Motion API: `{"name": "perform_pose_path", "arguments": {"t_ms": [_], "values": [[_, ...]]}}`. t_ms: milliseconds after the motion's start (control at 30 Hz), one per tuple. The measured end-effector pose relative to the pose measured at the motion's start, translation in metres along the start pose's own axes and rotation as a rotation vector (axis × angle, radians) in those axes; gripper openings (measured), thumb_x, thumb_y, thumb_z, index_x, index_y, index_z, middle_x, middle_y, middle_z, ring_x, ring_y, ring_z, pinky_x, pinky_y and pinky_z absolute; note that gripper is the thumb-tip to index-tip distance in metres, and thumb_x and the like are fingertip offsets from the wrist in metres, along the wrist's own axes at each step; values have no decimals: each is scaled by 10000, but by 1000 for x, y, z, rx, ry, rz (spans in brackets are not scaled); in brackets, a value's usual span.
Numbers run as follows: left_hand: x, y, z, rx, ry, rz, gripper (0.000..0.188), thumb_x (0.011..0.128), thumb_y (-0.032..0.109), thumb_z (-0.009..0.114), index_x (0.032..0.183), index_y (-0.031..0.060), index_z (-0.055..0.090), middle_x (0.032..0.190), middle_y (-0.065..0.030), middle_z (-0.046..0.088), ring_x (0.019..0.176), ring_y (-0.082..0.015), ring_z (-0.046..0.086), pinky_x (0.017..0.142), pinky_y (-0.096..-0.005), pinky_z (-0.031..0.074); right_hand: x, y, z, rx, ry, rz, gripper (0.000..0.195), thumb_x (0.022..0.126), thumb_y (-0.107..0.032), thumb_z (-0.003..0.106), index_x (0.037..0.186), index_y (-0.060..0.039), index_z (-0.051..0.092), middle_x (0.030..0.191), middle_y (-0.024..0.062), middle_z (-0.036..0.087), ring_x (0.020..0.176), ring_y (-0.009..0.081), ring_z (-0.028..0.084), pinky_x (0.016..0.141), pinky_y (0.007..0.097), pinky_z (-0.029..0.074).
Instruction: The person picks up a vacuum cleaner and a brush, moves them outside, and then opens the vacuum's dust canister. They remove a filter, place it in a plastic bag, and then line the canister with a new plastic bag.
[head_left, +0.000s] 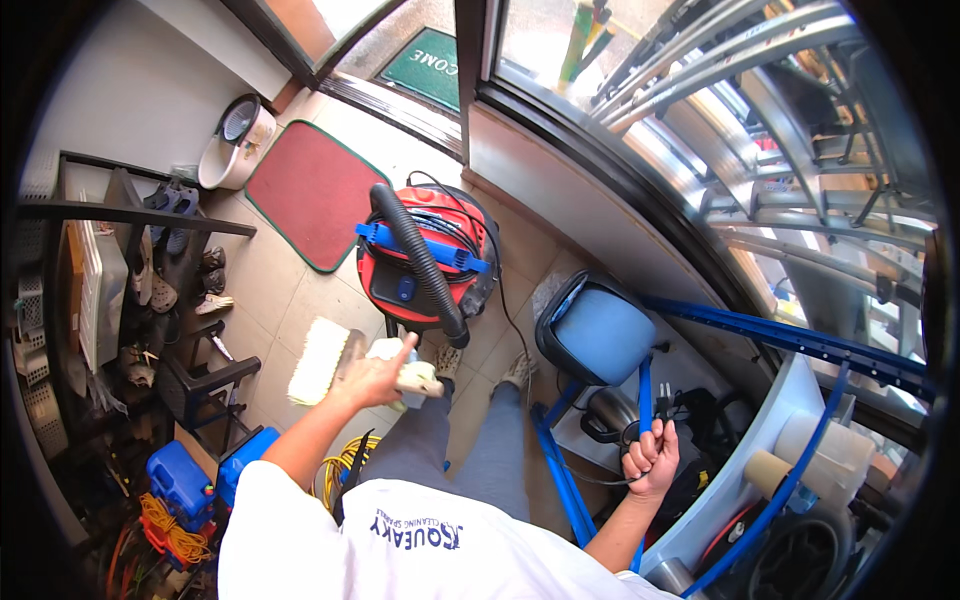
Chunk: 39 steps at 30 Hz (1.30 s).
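My left hand (379, 379) is around a pale, blurred item, perhaps a cloth or a bottle, with its index finger raised; a scrub brush or pad with a whitish, scalloped-edged head (321, 361) lies just beside it. In my right hand (654, 459) is a black two-pin power plug (664, 405), prongs pointing away from me, its cord hanging below. That cord appears to run back to a red and black canister vacuum cleaner (397, 289) on the tiled floor ahead. A black corrugated hose (411, 247) and a blue clip strap (450, 253) cross the vacuum's top, over coiled black cable.
A blue-seated chair (604, 330) stands right of the vacuum, near a steel kettle (613, 412). Blue metal legs (562, 476) rise beside my right leg. A red mat (316, 195) lies before the doorway. Left are a shoe rack (135, 217), black stool (199, 379) and blue cases (178, 484).
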<state>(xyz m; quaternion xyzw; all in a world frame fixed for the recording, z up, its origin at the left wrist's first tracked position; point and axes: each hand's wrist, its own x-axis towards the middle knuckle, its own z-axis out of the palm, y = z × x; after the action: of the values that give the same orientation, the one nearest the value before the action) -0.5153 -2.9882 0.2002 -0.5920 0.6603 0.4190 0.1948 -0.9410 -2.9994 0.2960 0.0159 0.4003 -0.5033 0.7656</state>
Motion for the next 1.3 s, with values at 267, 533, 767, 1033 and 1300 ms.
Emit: {"name": "perform_pose_path", "arguments": {"t_ms": [267,533,767,1033,1300], "values": [[-40,77,-21,-51,-78,463,1043,606,171,668,1365,177,-48,696,-166,586,652,-336,579,581,-397,435,-15,21,197,171,-623,-13,314,932,-367,254,773,-105,324,471,3,261,356,108,246,314,253,247],[-38,128,-15,1,-109,687,888,620,153,642,1344,327,158,814,-132,597,770,-290,583,667,-384,443,-81,-39,278,149,-999,-298,266,933,-326,274,798,-103,327,480,-5,307,317,79,270,242,220,288],[-57,133,13,-104,-56,555,935,620,172,654,1352,184,73,820,-176,603,771,-341,579,668,-408,441,-127,-121,282,121,-1039,-652,213,890,-138,387,682,-98,361,458,-1,350,302,71,302,266,189,305],[-37,140,-8,-276,170,435,1077,605,162,649,1347,137,-132,757,-207,589,725,-366,573,645,-414,426,-118,-55,294,100,-1036,-311,301,919,-214,329,636,-110,324,488,8,295,377,100,287,353,241,325],[-53,171,-8,-224,-10,690,876,575,130,620,1338,299,224,860,-136,601,789,-296,581,701,-366,425,-107,-51,332,89,-1183,-231,291,896,-200,376,628,-93,345,501,7,287,438,122,309,399,263,328]]}}
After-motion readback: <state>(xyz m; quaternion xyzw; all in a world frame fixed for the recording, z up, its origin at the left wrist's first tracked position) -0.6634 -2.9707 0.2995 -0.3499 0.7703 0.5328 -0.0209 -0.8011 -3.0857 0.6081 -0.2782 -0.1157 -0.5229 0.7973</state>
